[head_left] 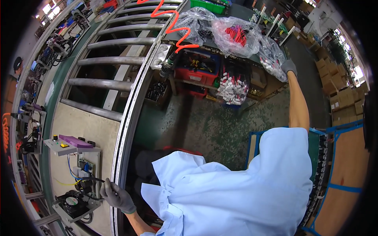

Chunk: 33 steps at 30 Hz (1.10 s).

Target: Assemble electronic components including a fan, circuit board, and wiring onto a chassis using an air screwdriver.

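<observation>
Reaching wide apart, the person's arms extend from a pale blue shirt (pixel 232 188): the right arm (pixel 298 100) runs far forward and out, nearly straight, while only a short stretch of the left forearm (pixel 141 225) shows near the lower edge, angled up and to the left. A roller conveyor (pixel 100 84) shows at least seven metal rollers, its far end cut off by the upper edge. Near the left hand, a beige board (pixel 78 122) carries one electronic assembly (pixel 93 157), with one black fan (pixel 72 201) and one purple part (pixel 76 141). On a bench farther forward lie three clear plastic bags: a bag of dark parts (pixel 195 25), a bag of red wires (pixel 236 35) and a bag of white connectors (pixel 269 65). Under the bench sits a red bin (pixel 193 74); a second, below it, is mostly hidden. Both hands wear grey gloves. The left hand (pixel 119 198) has its fingers bent, thumb and fingertips pinched on the end of a black cable (pixel 93 179) that leads into the assembly. The right hand (pixel 288 66) is against the bag of white connectors; its fingertips are hard to make out, so whether it grips cannot be told. One thin yellow wire (pixel 67 183) sticks out leftward.
</observation>
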Each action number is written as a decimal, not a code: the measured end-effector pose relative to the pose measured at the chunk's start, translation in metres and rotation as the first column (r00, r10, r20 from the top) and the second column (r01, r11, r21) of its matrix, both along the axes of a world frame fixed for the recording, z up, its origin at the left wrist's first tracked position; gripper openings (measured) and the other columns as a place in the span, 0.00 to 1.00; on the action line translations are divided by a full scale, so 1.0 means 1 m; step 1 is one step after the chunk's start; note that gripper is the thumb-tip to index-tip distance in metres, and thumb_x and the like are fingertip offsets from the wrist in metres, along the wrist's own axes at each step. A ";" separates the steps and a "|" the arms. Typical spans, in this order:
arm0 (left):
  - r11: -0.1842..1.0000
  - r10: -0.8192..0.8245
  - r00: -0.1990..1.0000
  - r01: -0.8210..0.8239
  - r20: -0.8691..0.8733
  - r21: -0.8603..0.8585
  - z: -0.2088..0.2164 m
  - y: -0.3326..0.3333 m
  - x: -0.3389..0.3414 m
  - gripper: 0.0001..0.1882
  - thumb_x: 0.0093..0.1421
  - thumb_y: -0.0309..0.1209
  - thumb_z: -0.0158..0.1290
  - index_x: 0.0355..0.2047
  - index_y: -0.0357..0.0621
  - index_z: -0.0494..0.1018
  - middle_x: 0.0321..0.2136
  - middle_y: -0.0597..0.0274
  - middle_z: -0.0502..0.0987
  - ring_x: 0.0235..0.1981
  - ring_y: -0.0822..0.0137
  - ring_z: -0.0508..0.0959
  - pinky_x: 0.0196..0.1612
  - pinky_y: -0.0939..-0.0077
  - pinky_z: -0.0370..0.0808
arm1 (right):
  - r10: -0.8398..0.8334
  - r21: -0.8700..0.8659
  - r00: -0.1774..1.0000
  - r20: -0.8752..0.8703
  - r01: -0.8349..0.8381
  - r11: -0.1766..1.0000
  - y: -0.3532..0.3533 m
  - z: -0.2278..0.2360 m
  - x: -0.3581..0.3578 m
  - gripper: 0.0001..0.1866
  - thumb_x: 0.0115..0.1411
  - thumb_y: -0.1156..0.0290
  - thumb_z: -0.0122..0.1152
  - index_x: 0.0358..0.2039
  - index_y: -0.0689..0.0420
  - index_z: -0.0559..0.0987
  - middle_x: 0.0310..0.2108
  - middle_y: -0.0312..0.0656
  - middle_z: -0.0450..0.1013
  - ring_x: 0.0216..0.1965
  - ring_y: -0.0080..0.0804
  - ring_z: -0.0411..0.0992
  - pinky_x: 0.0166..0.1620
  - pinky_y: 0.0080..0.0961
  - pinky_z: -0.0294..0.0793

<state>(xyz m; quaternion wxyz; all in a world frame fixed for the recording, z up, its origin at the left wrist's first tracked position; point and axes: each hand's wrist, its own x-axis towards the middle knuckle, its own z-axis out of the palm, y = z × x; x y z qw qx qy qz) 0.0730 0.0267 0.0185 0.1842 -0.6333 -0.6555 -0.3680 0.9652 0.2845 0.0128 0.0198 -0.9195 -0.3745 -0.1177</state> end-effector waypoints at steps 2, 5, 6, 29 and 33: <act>0.999 0.038 0.999 -0.038 0.029 -0.005 -0.001 -0.002 0.001 0.14 0.65 0.20 0.51 0.51 0.34 0.77 0.41 0.46 0.74 0.41 0.52 0.76 0.40 0.64 0.76 | 0.014 0.021 0.999 0.029 -0.014 1.000 -0.001 -0.014 -0.001 0.19 0.57 0.59 0.56 0.39 0.58 0.85 0.43 0.58 0.78 0.47 0.59 0.77 0.50 0.48 0.76; 0.999 0.041 0.997 -0.040 0.070 -0.025 0.000 -0.006 0.002 0.14 0.65 0.20 0.52 0.50 0.35 0.77 0.41 0.47 0.74 0.41 0.52 0.76 0.41 0.63 0.75 | -0.019 0.048 1.000 0.021 0.018 0.999 -0.007 -0.011 -0.016 0.18 0.58 0.58 0.56 0.41 0.56 0.85 0.43 0.57 0.78 0.46 0.58 0.77 0.49 0.49 0.76; 1.000 0.022 0.997 -0.021 0.080 -0.021 0.000 -0.006 0.001 0.14 0.64 0.19 0.52 0.50 0.34 0.77 0.41 0.47 0.74 0.41 0.52 0.76 0.41 0.63 0.75 | -0.032 0.065 0.999 -0.015 0.032 0.997 -0.007 -0.003 -0.022 0.19 0.59 0.57 0.56 0.42 0.54 0.84 0.43 0.56 0.78 0.46 0.58 0.77 0.49 0.49 0.76; 0.993 -0.112 0.977 0.104 0.181 0.052 0.022 0.020 0.020 0.14 0.62 0.17 0.51 0.48 0.33 0.76 0.41 0.50 0.75 0.41 0.56 0.76 0.40 0.67 0.75 | 0.129 0.914 0.920 0.369 -0.384 0.131 -0.014 0.189 -0.085 0.19 0.63 0.61 0.61 0.46 0.61 0.83 0.33 0.47 0.82 0.35 0.34 0.80 0.42 0.33 0.78; 0.982 -0.187 0.906 0.187 0.379 0.038 0.033 0.037 0.058 0.14 0.62 0.19 0.53 0.48 0.33 0.77 0.41 0.50 0.75 0.41 0.56 0.76 0.43 0.67 0.75 | 0.526 0.909 0.826 0.201 -0.357 0.214 -0.030 0.215 -0.206 0.14 0.63 0.65 0.62 0.45 0.58 0.81 0.32 0.43 0.82 0.30 0.29 0.79 0.36 0.28 0.76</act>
